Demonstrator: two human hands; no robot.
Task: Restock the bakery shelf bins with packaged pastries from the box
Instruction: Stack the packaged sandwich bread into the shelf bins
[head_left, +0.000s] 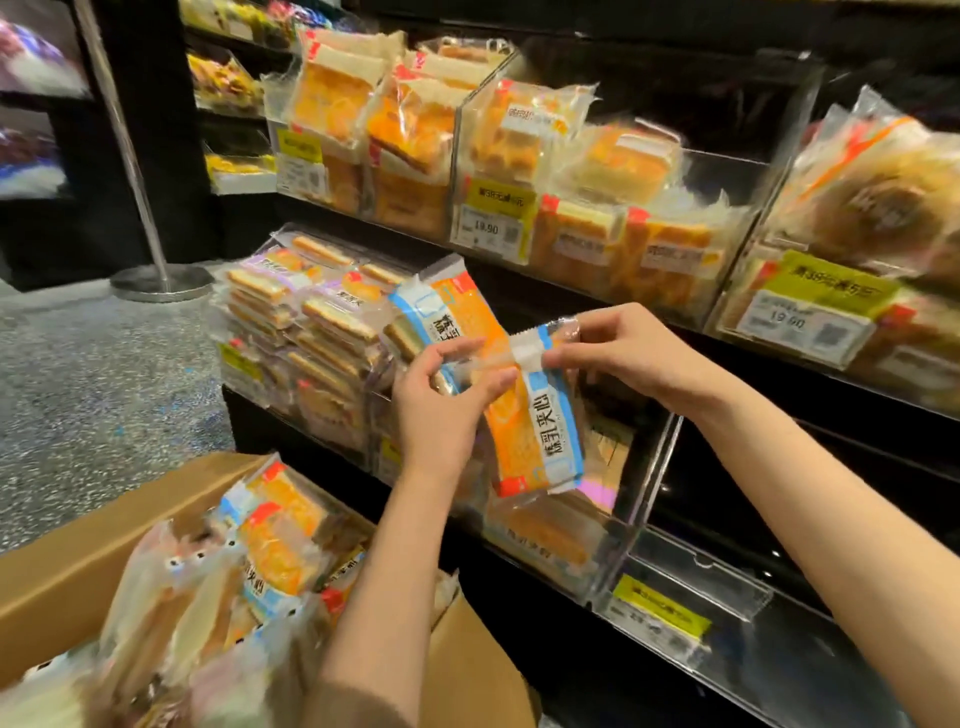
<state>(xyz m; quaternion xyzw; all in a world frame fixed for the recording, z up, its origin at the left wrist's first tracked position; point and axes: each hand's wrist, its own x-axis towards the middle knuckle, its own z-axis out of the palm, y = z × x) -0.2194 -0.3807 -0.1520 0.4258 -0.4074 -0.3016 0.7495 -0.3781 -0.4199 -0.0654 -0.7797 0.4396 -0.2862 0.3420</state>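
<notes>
Over the clear acrylic bin (641, 499) on the lower shelf, both hands are busy with blue-and-orange packaged pastries. Her left hand (441, 410) has its fingers and thumb curled round the end of one packet (452, 317) that tilts up and to the left, while the right hand (631, 351) pinches the crimped top seal of a second packet (537, 431) that hangs down toward the bin mouth. Whether the two packets are stuck together at the seal I cannot tell, though they overlap right where the fingertips meet. Inside the bin, a few packets of the same kind already lie low against the front wall, with plenty of room above them. Near and to the left sits the open cardboard box (72, 566), heaped with more of the same pastries (280, 551). To do this step well, I'd judge she should separate the pair gently at the seals instead of tugging on the soft cake, then lower each packet in with the label facing the front, as the neighbouring stacked sandwich cakes (306, 332) in the bin to the left are laid. Dropping them from where they are now risks squashing those underneath or snagging the wrapper on the bin's edge.
</notes>
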